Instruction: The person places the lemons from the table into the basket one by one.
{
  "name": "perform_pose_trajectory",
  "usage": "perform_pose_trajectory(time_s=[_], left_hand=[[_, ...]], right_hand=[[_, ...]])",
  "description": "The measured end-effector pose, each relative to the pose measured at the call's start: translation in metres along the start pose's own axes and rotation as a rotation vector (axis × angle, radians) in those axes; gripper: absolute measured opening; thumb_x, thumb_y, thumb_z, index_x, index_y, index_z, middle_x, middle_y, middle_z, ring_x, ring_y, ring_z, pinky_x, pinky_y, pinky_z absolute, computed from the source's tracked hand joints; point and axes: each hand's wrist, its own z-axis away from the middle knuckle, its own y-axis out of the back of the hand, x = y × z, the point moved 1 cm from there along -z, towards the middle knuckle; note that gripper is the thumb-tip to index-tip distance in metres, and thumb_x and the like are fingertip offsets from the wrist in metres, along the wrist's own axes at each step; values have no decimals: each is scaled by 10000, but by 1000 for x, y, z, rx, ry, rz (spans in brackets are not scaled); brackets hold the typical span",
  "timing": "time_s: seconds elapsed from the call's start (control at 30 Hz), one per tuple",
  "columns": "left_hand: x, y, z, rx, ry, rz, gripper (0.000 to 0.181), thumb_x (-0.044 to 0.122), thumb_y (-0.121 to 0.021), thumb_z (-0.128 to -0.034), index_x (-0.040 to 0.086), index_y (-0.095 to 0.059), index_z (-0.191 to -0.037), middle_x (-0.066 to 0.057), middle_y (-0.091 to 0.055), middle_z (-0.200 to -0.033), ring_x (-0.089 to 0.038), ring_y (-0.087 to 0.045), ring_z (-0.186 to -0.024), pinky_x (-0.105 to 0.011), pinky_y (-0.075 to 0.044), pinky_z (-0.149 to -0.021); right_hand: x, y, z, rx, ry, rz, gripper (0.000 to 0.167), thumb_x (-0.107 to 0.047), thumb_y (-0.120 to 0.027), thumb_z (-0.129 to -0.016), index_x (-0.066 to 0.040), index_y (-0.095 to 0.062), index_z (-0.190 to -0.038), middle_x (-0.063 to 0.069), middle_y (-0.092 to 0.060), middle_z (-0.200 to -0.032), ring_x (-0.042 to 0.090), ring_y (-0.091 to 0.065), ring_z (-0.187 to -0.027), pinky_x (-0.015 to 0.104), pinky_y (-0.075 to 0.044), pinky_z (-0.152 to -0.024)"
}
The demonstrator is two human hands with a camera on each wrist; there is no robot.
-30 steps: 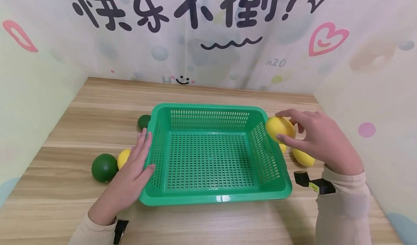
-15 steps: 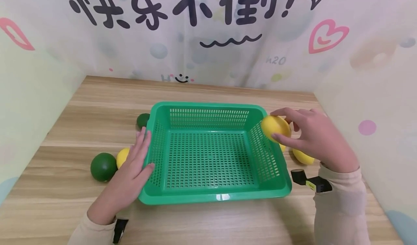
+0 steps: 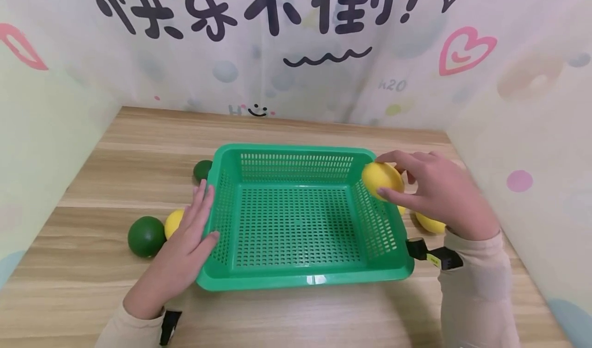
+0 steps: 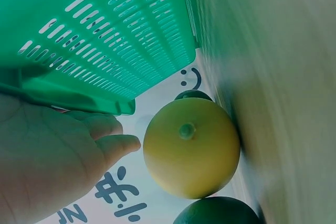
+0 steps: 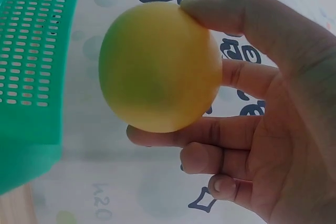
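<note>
Between the thumb and fingers of my right hand (image 3: 430, 191) is a yellow lemon (image 3: 380, 179), raised at the right rim of the green plastic basket (image 3: 305, 280). The right wrist view shows this lemon (image 5: 157, 66) pinched, with the basket wall (image 5: 37, 51) off to its left. My left hand (image 3: 182, 248) has its fingers straight and lies along the basket's left rim. Close to that hand sit another lemon (image 4: 191, 148) and a dark green round fruit (image 3: 146, 236). The basket holds no fruit.
Another dark green fruit (image 3: 202, 170) lies behind the basket's left side. To the right, one lemon (image 3: 430, 223) rests on the wooden table (image 3: 152, 132), and a further lemon (image 3: 401, 210) is mostly hidden by the basket. A printed cloth wall (image 3: 296, 91) closes the back.
My right hand has carried the lemon a little to the left, over the basket's right rim. The left hand and the basket stay nearly in place; the head view has shifted slightly.
</note>
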Motion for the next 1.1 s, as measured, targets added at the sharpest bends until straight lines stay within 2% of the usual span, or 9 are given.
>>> perform_pose_trajectory(time_s=[0.2,0.67,1.1], left_hand=[[-1,0,-1,8,-17,10,762,102,-465,-1065,179,-7,-1669,6,107,-1726,-279,119,-1575,-737,-164,-1150],[-3,-2,-1,10,-7,3,761,102,-465,-1064,185,-10,-1668,18,111,-1725,-264,119,-1575,-739,-171,-1147],[-3,-2,-1,10,-8,0,760,113,-464,-1066,191,-7,-1668,12,105,-1727,-262,119,-1576,-738,-175,-1147]], right_hand=[[-5,-5,-4,-10,23,-27,446,-336,-842,-848,-197,-688,-1243,-46,-665,-844,153,-568,-770,380,-426,-699],[-7,-15,-11,13,66,-19,421,-346,-832,-843,-188,-679,-1202,-60,-582,-732,129,-521,-687,355,-392,-694],[-4,-20,-18,-13,90,-28,419,-348,-821,-857,-182,-668,-1211,-39,-630,-768,144,-558,-708,375,-418,-714]])
